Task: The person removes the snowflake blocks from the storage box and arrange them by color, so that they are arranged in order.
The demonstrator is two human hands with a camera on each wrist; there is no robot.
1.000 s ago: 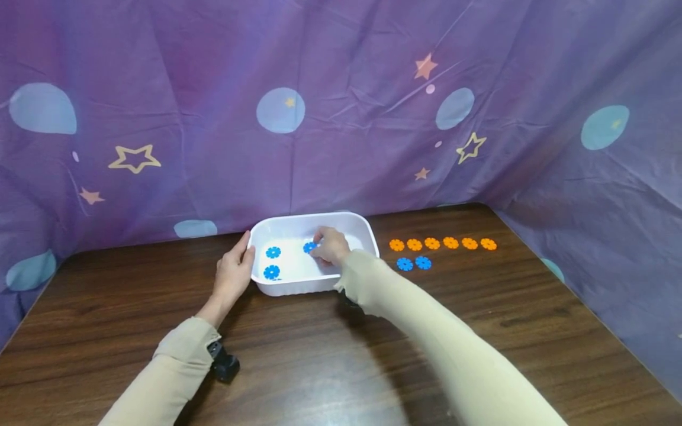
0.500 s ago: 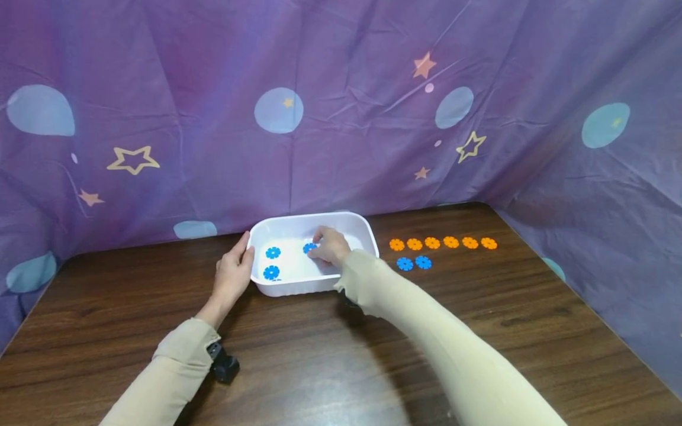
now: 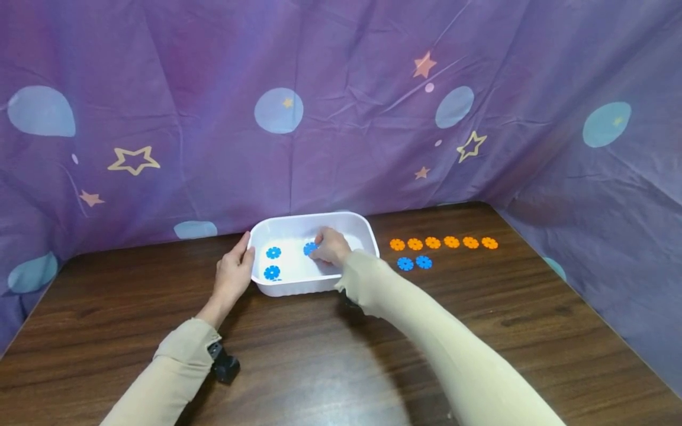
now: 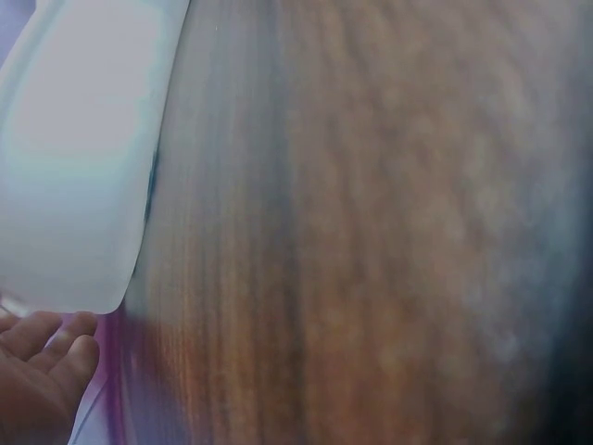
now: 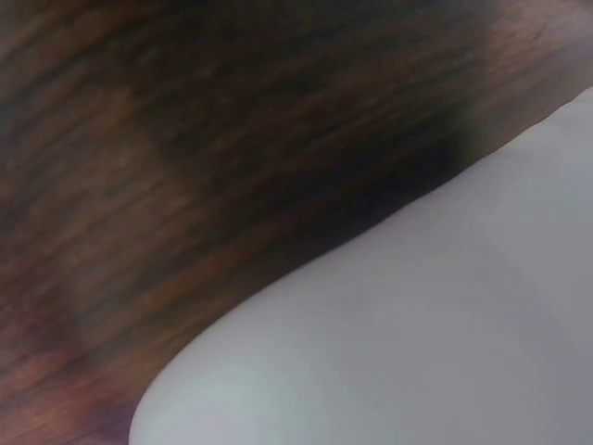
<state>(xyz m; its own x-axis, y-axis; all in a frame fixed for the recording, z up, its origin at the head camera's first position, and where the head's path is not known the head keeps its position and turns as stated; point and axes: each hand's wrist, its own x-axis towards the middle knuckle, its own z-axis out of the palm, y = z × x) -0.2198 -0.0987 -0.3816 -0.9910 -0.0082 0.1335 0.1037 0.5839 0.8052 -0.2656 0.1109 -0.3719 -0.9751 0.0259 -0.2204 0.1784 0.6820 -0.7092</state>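
A white plastic basin stands on the table near the curtain. My left hand rests against its left end, fingers fairly straight; the left wrist view shows the fingertips of that hand at the basin wall. Inside the basin, my right hand pinches a blue snowflake disc by its right side, which the fingers partly cover. Two more blue discs, one behind and one in front, lie at the basin's left. In the right wrist view only the basin's outer wall and table show.
Right of the basin, several orange snowflake discs lie in a row on the wooden table. Two blue discs lie in front of that row. A purple patterned curtain hangs behind the table.
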